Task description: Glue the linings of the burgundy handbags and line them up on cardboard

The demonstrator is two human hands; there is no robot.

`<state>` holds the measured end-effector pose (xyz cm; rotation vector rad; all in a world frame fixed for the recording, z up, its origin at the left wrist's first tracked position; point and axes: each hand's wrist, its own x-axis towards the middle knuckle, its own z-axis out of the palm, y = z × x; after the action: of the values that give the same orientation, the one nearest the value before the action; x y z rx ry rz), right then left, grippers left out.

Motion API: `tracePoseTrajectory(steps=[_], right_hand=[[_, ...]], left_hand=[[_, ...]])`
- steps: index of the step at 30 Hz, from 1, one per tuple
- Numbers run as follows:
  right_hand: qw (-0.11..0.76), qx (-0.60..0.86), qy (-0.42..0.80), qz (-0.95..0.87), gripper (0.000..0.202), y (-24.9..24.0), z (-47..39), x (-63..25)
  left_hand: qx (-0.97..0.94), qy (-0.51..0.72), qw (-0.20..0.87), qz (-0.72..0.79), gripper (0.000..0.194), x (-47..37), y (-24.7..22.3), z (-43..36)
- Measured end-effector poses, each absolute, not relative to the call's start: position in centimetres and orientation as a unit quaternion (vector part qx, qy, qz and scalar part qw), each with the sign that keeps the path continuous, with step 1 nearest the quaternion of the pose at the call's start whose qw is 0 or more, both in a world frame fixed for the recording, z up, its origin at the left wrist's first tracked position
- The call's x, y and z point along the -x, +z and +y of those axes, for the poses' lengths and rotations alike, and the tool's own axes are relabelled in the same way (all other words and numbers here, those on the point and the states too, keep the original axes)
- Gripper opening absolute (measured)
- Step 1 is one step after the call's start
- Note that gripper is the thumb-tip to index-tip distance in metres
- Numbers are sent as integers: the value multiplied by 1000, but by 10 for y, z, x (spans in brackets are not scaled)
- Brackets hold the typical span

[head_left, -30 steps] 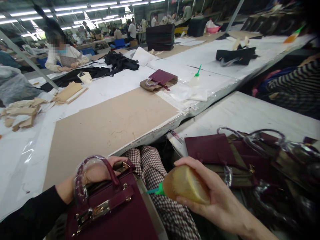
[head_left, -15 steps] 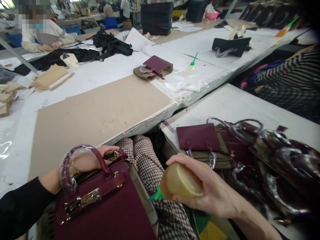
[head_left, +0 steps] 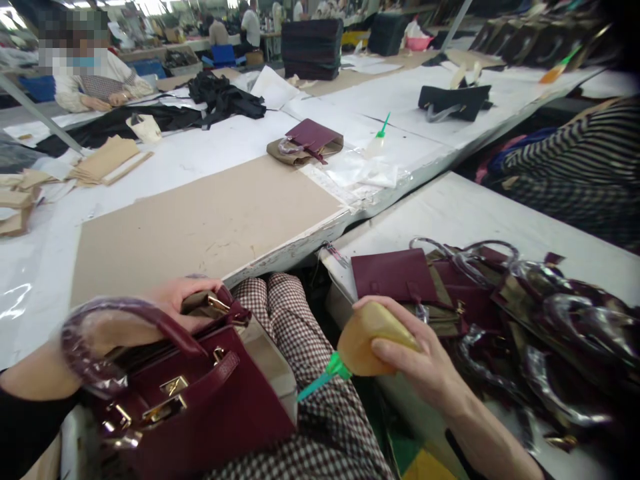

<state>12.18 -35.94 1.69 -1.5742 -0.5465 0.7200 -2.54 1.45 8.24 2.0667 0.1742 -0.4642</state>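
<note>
Right hand (head_left: 425, 353) first: its grip wraps round a yellowish bottle (head_left: 367, 343), green nozzle (head_left: 325, 380) slanting down to the side edge of the burgundy bag (head_left: 245, 393); touching or just beside, I can't tell. And the left hand (head_left: 173, 299), behind the bag's upright handle (head_left: 150, 313), has thumb and fingers pinching the bag's top edge. The bag tilts over checked trousers (head_left: 320, 340). Right of the bag, a heap of similar bags (head_left: 393, 273) crowds a white desk (head_left: 460, 207). Beyond the bag, a brown sheet (head_left: 210, 223) covers part of another desk (head_left: 245, 133), with a second bottle (head_left: 377, 145) farther off.
</note>
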Motion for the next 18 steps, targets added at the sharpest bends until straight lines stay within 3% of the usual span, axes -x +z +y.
tracePoseTrajectory(steps=[3, 6, 12, 18], right_hand=[[651, 684, 274, -185, 47, 4, -371, -120], [631, 720, 228, -179, 49, -6, -375, -116], [566, 765, 203, -230, 53, -24, -351, -112], [516, 770, 191, -324, 51, -36, -319, -118]], left_hand=[[-899, -190, 393, 16, 17, 37, 102, 1], [-936, -160, 315, -14, 16, 56, 98, -20], [-928, -188, 322, 13, 21, 85, 69, -45], [-925, -184, 333, 15, 18, 77, 79, -45]])
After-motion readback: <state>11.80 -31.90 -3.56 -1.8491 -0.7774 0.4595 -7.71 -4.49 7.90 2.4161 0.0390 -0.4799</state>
